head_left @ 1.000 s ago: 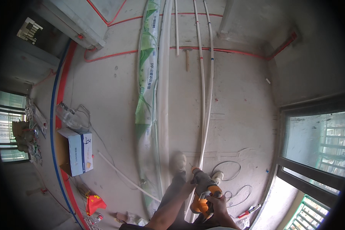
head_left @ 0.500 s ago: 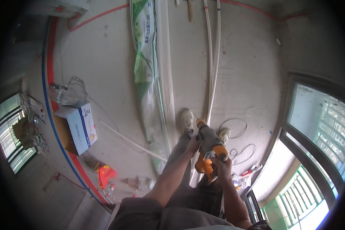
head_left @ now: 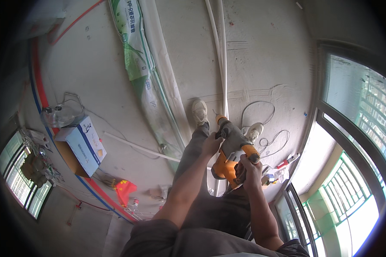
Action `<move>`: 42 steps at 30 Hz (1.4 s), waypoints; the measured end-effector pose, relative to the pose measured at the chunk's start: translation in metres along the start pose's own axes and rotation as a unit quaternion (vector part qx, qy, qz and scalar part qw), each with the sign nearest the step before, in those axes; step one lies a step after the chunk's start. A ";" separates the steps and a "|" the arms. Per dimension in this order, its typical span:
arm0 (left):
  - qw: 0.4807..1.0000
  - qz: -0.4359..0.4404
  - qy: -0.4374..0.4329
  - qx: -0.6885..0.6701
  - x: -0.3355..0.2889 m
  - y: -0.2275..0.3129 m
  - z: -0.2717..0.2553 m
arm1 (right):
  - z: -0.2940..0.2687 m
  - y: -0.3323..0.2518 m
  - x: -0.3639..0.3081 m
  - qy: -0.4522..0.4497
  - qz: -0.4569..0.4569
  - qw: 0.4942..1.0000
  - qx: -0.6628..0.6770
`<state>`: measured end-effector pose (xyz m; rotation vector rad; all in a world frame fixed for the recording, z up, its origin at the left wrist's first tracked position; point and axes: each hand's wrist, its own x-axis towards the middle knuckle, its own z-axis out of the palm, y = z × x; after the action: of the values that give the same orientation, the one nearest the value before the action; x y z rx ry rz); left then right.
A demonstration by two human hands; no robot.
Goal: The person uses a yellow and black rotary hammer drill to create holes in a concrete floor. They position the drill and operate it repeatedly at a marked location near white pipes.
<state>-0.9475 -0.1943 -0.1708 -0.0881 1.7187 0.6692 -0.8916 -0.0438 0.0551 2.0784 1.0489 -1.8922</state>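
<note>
Closest in, lower centre of the frame: the right hand is curled around the rear of an orange-and-grey power drill, and the left hand is closed at its front left, probably on a side handle, though the hand itself hides most of it. So both grips are wrapped, not spread. Drill sits just right of and below centre, bit pointing up-left between two pale shoes. Looks like the holding-and-steadying step to me; next move calls for both hands firm, bit clear of the feet. Further out, white pipes run to the top edge, green-and-white packaging left of them.
</note>
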 end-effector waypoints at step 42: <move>0.955 -0.022 0.003 0.296 0.207 -0.021 0.026 | -0.017 0.102 0.242 -0.038 0.074 0.960 0.268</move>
<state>-0.9719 -0.1388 -0.3714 0.2904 1.8509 0.0986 -0.8274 -0.0158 -0.1990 2.2309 0.3671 -2.3436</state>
